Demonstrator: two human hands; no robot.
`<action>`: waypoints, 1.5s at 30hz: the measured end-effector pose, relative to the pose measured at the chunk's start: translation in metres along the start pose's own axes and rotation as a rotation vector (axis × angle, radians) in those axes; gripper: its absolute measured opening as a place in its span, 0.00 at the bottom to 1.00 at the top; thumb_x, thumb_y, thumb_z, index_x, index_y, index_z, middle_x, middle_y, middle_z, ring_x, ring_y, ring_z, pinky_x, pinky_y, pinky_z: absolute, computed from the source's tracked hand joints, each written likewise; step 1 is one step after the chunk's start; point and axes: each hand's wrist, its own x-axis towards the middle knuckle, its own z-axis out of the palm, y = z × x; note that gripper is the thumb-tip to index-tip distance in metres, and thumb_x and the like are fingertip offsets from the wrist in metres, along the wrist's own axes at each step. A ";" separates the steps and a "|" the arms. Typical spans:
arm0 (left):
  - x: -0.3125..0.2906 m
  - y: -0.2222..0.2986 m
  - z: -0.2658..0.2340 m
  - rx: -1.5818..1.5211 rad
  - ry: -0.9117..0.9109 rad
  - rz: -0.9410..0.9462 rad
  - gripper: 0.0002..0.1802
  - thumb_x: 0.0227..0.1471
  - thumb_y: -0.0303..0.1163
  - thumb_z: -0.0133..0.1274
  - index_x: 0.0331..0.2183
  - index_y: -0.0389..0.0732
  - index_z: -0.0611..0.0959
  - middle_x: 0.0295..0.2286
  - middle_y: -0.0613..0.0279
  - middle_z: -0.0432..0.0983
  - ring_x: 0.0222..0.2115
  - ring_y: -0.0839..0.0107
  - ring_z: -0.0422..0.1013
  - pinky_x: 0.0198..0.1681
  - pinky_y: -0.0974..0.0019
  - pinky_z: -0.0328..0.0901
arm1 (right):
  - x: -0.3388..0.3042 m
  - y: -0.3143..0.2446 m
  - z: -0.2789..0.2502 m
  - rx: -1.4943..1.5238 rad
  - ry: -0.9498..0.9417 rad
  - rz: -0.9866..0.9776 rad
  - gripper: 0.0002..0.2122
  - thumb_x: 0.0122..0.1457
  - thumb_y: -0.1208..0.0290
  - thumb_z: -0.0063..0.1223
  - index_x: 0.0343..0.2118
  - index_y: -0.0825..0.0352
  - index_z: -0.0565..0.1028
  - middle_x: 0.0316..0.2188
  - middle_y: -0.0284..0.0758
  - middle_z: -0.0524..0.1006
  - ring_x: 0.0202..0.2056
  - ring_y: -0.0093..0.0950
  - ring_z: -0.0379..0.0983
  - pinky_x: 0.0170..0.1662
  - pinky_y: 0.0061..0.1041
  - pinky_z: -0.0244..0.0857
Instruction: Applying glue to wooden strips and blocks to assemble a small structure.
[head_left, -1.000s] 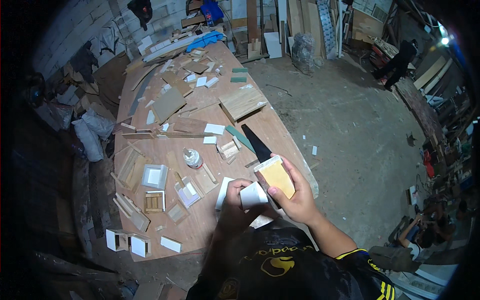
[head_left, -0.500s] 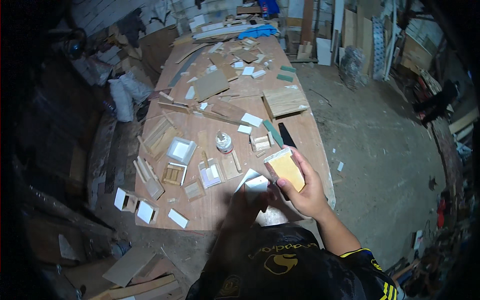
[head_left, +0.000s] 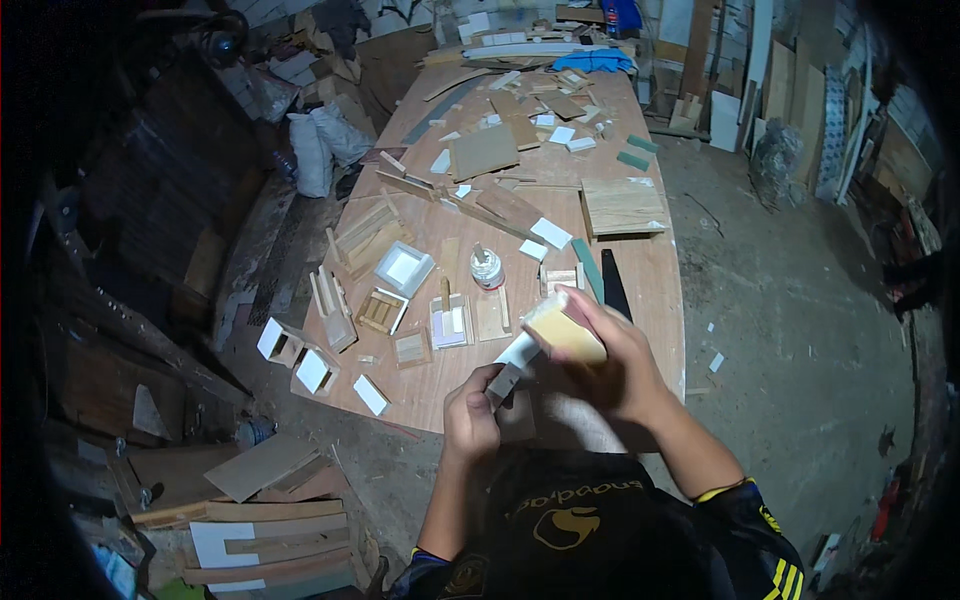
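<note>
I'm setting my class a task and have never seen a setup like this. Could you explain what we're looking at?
There is no machine here, only a person's two bare hands. The view comes from a wide fisheye camera worn on the head, looking down, so straight edges bend near the rim. The left hand holds a small white piece; the right hand grips a yellow-faced block close to it. On the wooden table are a jar with a stick in it, a green strip, a wooden box and many offcuts.
</note>
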 end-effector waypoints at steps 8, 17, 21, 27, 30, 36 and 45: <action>-0.018 0.006 0.023 -0.071 0.156 0.011 0.47 0.53 0.69 0.27 0.39 0.29 0.75 0.22 0.63 0.71 0.24 0.74 0.68 0.28 0.71 0.62 | -0.010 -0.011 0.003 0.430 -0.259 0.312 0.31 0.55 0.62 0.55 0.59 0.66 0.57 0.45 0.46 0.72 0.48 0.36 0.71 0.51 0.30 0.62; -0.026 0.020 0.015 0.070 0.355 0.093 0.43 0.58 0.63 0.24 0.38 0.30 0.75 0.21 0.64 0.71 0.24 0.74 0.68 0.29 0.71 0.62 | -0.007 -0.004 -0.007 0.079 -0.591 -0.126 0.33 0.46 0.67 0.63 0.57 0.64 0.61 0.43 0.41 0.74 0.41 0.41 0.70 0.48 0.33 0.65; -0.030 0.013 0.008 0.051 0.367 0.083 0.42 0.59 0.62 0.24 0.37 0.30 0.76 0.21 0.63 0.71 0.24 0.75 0.67 0.29 0.72 0.61 | 0.002 -0.002 -0.009 0.193 -0.536 -0.021 0.33 0.45 0.67 0.64 0.56 0.60 0.63 0.42 0.41 0.75 0.43 0.39 0.72 0.47 0.34 0.66; -0.032 0.018 0.010 0.045 0.430 0.075 0.44 0.58 0.63 0.23 0.37 0.29 0.75 0.21 0.65 0.70 0.24 0.75 0.67 0.30 0.71 0.61 | 0.000 0.006 0.010 0.182 -0.589 -0.199 0.28 0.53 0.60 0.56 0.57 0.59 0.61 0.37 0.42 0.74 0.38 0.42 0.71 0.43 0.39 0.66; -0.037 0.010 0.002 -0.062 0.455 0.046 0.44 0.57 0.65 0.26 0.40 0.29 0.74 0.24 0.65 0.71 0.25 0.75 0.66 0.31 0.72 0.61 | -0.002 0.010 0.003 0.186 -0.691 -0.189 0.30 0.53 0.58 0.56 0.57 0.59 0.60 0.39 0.42 0.73 0.39 0.43 0.71 0.45 0.39 0.65; -0.046 0.012 0.020 -0.016 0.208 -0.008 0.27 0.53 0.40 0.56 0.48 0.32 0.70 0.30 0.65 0.72 0.32 0.77 0.68 0.38 0.71 0.64 | 0.012 -0.006 -0.004 0.353 -0.492 0.227 0.30 0.50 0.67 0.58 0.57 0.62 0.62 0.39 0.43 0.74 0.44 0.39 0.70 0.48 0.31 0.64; -0.032 0.017 0.046 0.198 0.354 0.067 0.16 0.47 0.26 0.55 0.40 0.33 0.75 0.30 0.61 0.76 0.32 0.67 0.73 0.39 0.67 0.66 | -0.001 0.009 -0.008 0.242 -0.463 -0.175 0.30 0.49 0.66 0.59 0.56 0.64 0.63 0.31 0.39 0.73 0.34 0.38 0.70 0.39 0.35 0.66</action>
